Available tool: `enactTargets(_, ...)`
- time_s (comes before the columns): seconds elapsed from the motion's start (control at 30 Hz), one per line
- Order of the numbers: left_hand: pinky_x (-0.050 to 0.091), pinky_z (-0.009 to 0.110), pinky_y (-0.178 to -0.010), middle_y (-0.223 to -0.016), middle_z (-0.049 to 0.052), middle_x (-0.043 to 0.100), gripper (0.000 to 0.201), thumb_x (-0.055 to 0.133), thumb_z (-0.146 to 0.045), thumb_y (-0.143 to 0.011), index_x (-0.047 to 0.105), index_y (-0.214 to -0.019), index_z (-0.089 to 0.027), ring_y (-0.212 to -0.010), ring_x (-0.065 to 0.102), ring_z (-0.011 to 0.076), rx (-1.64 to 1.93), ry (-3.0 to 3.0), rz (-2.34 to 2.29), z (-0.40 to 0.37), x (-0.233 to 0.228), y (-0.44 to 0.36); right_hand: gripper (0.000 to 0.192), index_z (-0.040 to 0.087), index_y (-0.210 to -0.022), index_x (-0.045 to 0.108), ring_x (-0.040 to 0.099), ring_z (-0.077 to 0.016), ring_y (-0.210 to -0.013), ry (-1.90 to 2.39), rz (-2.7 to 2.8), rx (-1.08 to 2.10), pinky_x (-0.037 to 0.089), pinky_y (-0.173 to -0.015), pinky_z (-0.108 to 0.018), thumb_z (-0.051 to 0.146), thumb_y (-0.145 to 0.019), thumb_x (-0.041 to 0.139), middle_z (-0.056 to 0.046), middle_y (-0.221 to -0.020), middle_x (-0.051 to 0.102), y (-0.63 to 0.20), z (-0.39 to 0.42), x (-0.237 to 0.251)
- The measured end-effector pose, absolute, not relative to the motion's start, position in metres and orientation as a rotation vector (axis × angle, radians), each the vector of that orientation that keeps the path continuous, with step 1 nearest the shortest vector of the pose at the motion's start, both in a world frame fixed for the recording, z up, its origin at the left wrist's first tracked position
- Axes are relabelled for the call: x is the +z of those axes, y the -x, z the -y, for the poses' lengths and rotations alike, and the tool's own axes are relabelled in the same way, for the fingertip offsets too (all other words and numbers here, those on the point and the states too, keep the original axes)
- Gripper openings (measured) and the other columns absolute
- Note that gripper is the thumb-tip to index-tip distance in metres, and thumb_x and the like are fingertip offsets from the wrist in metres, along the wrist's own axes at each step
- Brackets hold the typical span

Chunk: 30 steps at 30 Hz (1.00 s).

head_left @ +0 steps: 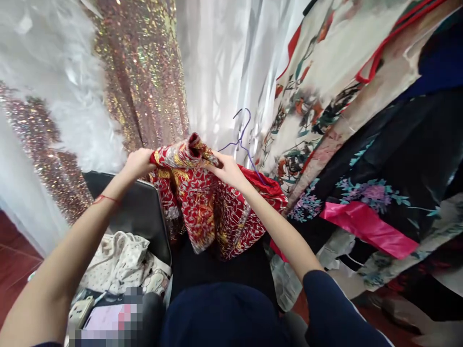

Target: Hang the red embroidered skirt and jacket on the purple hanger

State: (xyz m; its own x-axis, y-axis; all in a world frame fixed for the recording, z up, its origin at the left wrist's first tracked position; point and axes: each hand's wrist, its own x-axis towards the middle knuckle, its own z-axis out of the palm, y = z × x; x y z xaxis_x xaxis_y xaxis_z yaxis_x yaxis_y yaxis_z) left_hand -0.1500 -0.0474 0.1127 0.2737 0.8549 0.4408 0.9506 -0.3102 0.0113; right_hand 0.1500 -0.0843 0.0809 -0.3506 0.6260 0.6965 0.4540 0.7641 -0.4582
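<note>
A red garment (198, 207) with gold and silver embroidery hangs in folds between my two hands, above my lap. My left hand (139, 162) is closed on its upper left edge. At the rolled, collar-like top, my right hand (227, 168) grips the cloth with thumb and fingers. Just behind my right hand, a purple wire hanger (240, 140) stands with its hook up. Its lower right arm reaches down to the garment's bright red edge, and part of it is hidden behind my hand and the cloth.
Floral garments (300, 111) and a black one with flowers (394, 159) hang at right, with a pink ribbon (369, 229). Sequined fabric (144, 62) and white curtains (217, 58) stand behind. At left, a black chair (141, 212) bears white spotted cloth (119, 260); a phone (108, 318) lies nearby.
</note>
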Motion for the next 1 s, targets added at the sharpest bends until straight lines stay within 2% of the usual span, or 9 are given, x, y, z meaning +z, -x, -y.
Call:
enactTargets(0.1,0.031,0.024,-0.062,-0.078,0.003,0.066,0.018,0.054,-0.028,-0.088,0.065,-0.083,-0.015,-0.069,0.049,0.0138,-0.626,2.141,1.53,0.057,0.117,0.201,0.021,0.018,-0.108,0.07,0.067,-0.0209,-0.088,0.761,2.049,0.118,0.051,-0.084,-0.033,0.016,-0.091,0.059,-0.002,-0.098,0.075,-0.098,0.072,0.094)
enactTargets(0.2,0.042,0.026,-0.078,-0.098,0.005,0.074,0.025,0.049,-0.027,-0.095,0.069,-0.095,-0.013,-0.087,0.057,0.016,-0.624,2.062,1.4,0.08,0.114,0.253,0.03,0.017,-0.119,0.067,0.067,-0.0245,-0.104,0.736,2.128,-0.04,0.05,-0.091,-0.038,0.011,-0.092,0.055,-0.007,-0.115,0.074,-0.04,0.077,0.093)
enactTargets(0.33,0.047,0.033,-0.095,-0.123,0.002,0.072,0.04,0.033,-0.021,-0.103,0.07,-0.117,-0.022,-0.118,0.057,0.018,-0.445,2.137,1.251,0.121,0.099,0.318,0.029,0.017,-0.124,0.063,0.064,-0.0276,-0.113,0.565,2.356,-0.354,0.047,-0.097,-0.045,0.017,-0.099,0.047,-0.012,-0.124,0.071,0.022,0.105,0.051)
enactTargets(0.43,0.047,0.039,-0.105,-0.14,-0.006,0.064,0.045,0.028,-0.023,-0.105,0.064,-0.13,-0.036,-0.138,0.047,0.0172,-0.412,2.239,1.22,0.149,0.074,0.352,0.032,0.021,-0.125,0.06,0.064,-0.0248,-0.116,0.245,2.583,-0.51,0.048,-0.099,-0.044,0.012,-0.102,0.039,-0.014,-0.129,0.069,0.049,0.128,-0.005)
enactTargets(0.57,0.035,0.049,-0.118,-0.163,0.001,0.039,0.051,0.023,-0.02,-0.104,0.059,-0.139,-0.029,-0.153,0.031,0.0233,-0.395,2.391,1.412,0.168,0.035,0.358,0.032,0.014,-0.124,0.059,0.057,-0.0306,-0.132,0.289,2.675,-0.615,0.043,-0.111,-0.054,0.01,-0.101,0.037,-0.021,-0.139,0.062,0.061,0.138,-0.064)
enactTargets(0.67,0.028,0.049,-0.123,-0.164,0.009,0.036,0.053,0.032,-0.014,-0.096,0.057,-0.142,-0.021,-0.155,0.028,0.0251,-0.327,2.447,1.548,0.166,0.017,0.344,0.032,0.002,-0.123,0.059,0.051,-0.035,-0.139,0.378,2.758,-0.615,0.038,-0.117,-0.057,0.009,-0.099,0.039,-0.033,-0.144,0.053,0.058,0.129,-0.079)
enactTargets(0.73,0.028,0.049,-0.123,-0.162,0.012,0.04,0.055,0.045,-0.014,-0.087,0.058,-0.14,-0.021,-0.154,0.03,0.0268,-0.289,2.434,1.59,0.162,0.015,0.331,0.034,-0.001,-0.126,0.057,0.046,-0.0359,-0.143,0.361,2.788,-0.614,0.035,-0.12,-0.056,0.01,-0.096,0.044,-0.035,-0.147,0.048,0.051,0.122,-0.079)
enactTargets(0.87,0.036,0.05,-0.115,-0.148,0.012,0.056,0.042,0.056,-0.017,-0.077,0.07,-0.116,-0.022,-0.144,0.045,0.0313,-0.306,2.339,1.522,0.158,0.033,0.291,0.043,0.006,-0.134,0.055,0.043,-0.0362,-0.145,0.138,2.769,-0.626,0.033,-0.12,-0.054,0.017,-0.093,0.052,-0.029,-0.151,0.048,0.024,0.124,-0.068)
enactTargets(1.0,0.045,0.048,-0.098,-0.118,0.011,0.072,0.021,0.053,-0.021,-0.083,0.071,-0.093,-0.024,-0.113,0.063,0.0281,-0.523,2.275,1.297,0.152,0.054,0.215,0.034,0.012,-0.126,0.061,0.052,-0.0314,-0.135,0.072,2.628,-0.615,0.039,-0.111,-0.051,0.017,-0.097,0.044,-0.022,-0.138,0.061,-0.013,0.13,-0.058)
